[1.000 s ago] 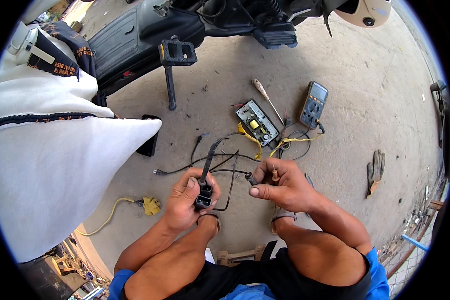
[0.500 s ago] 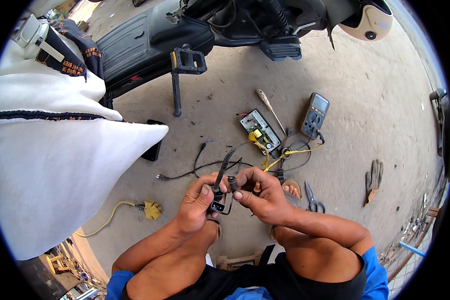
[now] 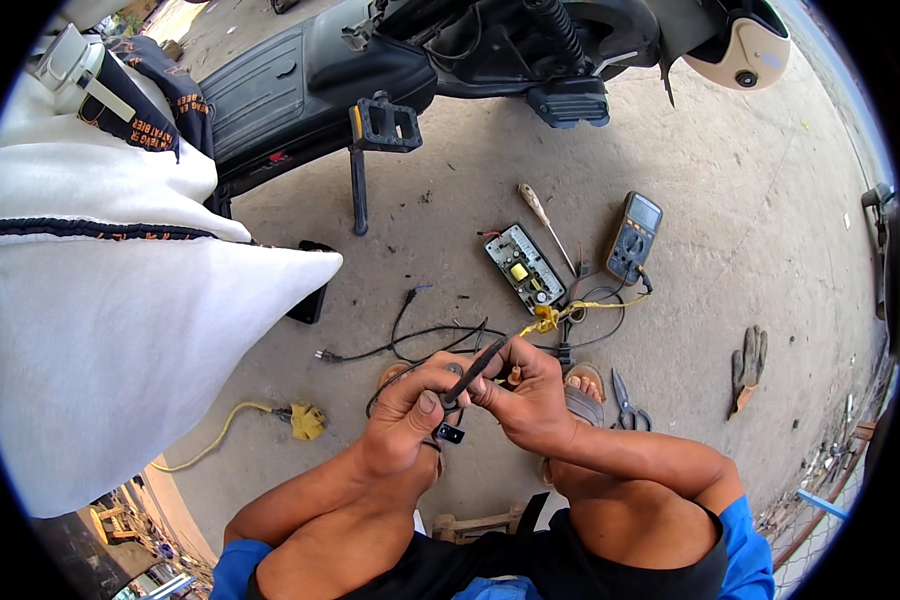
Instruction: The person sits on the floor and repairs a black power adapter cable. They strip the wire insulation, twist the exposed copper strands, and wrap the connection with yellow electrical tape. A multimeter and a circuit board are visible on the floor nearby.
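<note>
My left hand [image 3: 402, 428] is closed round a black plug connector [image 3: 451, 434], whose squarish end shows below the fingers. From it a thick black cable [image 3: 476, 371] slants up to the right between my hands. My right hand [image 3: 537, 408] pinches this cable near the connector; its fingertips are partly hidden. A small copper-coloured tip [image 3: 514, 376] shows at my right fingers, too small to name. Just beyond my hands lie a black power cord [image 3: 370, 352] with a two-pin plug and a yellow-taped joint [image 3: 543, 320] in the wires. An open-cased circuit board [image 3: 523, 265] rests farther off.
A multimeter [image 3: 635, 235] and a screwdriver [image 3: 548, 226] lie near the board. Scissors [image 3: 627, 408] and a glove [image 3: 746, 370] are on the right; a yellow-wrapped socket [image 3: 307, 421] is on the left. An electric bike [image 3: 320, 85] with a pedal stands ahead, a helmet [image 3: 738, 55] beside it.
The cable in my hands has swung to the right, and the connector's end has turned. The yellow-taped joint has moved off the circuit board's edge, toward me and right.
</note>
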Tool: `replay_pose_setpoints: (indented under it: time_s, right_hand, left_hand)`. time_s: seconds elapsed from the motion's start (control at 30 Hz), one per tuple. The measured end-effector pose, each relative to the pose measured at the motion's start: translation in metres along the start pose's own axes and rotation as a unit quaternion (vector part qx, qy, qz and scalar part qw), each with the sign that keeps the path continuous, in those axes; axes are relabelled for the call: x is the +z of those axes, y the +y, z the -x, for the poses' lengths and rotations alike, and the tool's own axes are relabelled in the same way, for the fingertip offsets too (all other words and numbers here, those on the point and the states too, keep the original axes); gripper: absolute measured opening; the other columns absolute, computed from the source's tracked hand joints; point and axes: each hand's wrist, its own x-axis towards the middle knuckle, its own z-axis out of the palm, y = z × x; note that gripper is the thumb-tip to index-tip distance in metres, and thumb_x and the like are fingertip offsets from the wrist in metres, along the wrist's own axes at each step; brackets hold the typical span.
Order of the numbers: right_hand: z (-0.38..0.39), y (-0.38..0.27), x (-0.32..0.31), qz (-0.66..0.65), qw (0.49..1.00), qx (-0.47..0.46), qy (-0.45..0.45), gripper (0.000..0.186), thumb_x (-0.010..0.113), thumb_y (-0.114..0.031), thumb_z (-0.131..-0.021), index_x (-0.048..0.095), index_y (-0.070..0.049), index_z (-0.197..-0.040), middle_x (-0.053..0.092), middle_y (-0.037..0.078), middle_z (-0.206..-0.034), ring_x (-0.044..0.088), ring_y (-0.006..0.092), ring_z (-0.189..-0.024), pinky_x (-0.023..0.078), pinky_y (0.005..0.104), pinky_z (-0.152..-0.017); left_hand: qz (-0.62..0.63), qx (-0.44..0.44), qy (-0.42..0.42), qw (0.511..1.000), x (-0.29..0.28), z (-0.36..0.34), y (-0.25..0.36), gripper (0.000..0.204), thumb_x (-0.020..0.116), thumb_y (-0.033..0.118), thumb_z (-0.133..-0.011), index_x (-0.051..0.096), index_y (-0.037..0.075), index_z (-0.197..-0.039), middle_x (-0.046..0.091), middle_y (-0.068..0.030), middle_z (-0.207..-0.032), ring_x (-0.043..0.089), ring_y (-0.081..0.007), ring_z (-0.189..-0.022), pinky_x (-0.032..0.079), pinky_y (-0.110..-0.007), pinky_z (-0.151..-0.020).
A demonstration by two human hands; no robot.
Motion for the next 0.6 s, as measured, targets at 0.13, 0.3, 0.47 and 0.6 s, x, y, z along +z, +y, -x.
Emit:
replay_pose_setpoints:
  time_s: [0.13, 0.3, 0.47, 0.6]
  right_hand:
    - [-0.001, -0.003, 0.002, 0.022, 1.000, 0.011, 0.007, 0.024, 0.076, -0.008, -0.092, 0.053, -0.001, -0.093, 0.061, 0.002, -0.090, 0.053, 0.0062, -0.082, 0.048, 0.0244, -0.070]
    - [-0.001, -0.003, 0.000, -0.019, 0.999, 0.021, 0.014, 0.025, 0.076, -0.009, -0.092, 0.053, -0.001, -0.093, 0.061, 0.005, -0.091, 0.053, 0.0071, -0.083, 0.047, 0.0248, -0.071]
    - [-0.003, -0.001, -0.003, 0.023, 1.000, 0.005, 0.007, 0.025, 0.077, -0.005, -0.089, 0.053, -0.001, -0.092, 0.059, 0.007, -0.093, 0.053, 0.0081, -0.084, 0.046, 0.0254, -0.073]
    - [-0.002, -0.021, -0.012, 0.032, 0.998, -0.052, -0.001, 0.022, 0.075, 0.001, -0.085, 0.059, 0.000, -0.099, 0.061, 0.005, -0.096, 0.054, 0.0066, -0.080, 0.044, 0.0221, -0.065]
  left_hand:
    - [-0.074, 0.006, -0.013, 0.997, 0.004, 0.001, 0.013, 0.037, 0.050, 0.038, -0.107, 0.064, 0.003, -0.112, 0.054, -0.0108, -0.119, 0.053, -0.0147, -0.093, 0.044, -0.029, -0.085]
    - [-0.141, 0.060, -0.045, 0.987, 0.008, -0.008, 0.017, 0.034, 0.052, 0.034, -0.107, 0.064, 0.002, -0.111, 0.053, -0.0135, -0.119, 0.055, -0.0242, -0.111, 0.043, -0.038, -0.099]
    - [-0.150, 0.054, -0.020, 0.987, 0.011, -0.009, 0.018, 0.032, 0.053, 0.032, -0.106, 0.064, 0.002, -0.111, 0.054, -0.0131, -0.117, 0.055, -0.0235, -0.110, 0.043, -0.037, -0.099]
    - [-0.153, 0.038, 0.004, 0.987, 0.006, -0.004, 0.015, 0.032, 0.053, 0.032, -0.106, 0.064, 0.002, -0.111, 0.056, -0.0124, -0.116, 0.056, -0.0216, -0.106, 0.044, -0.036, -0.094]
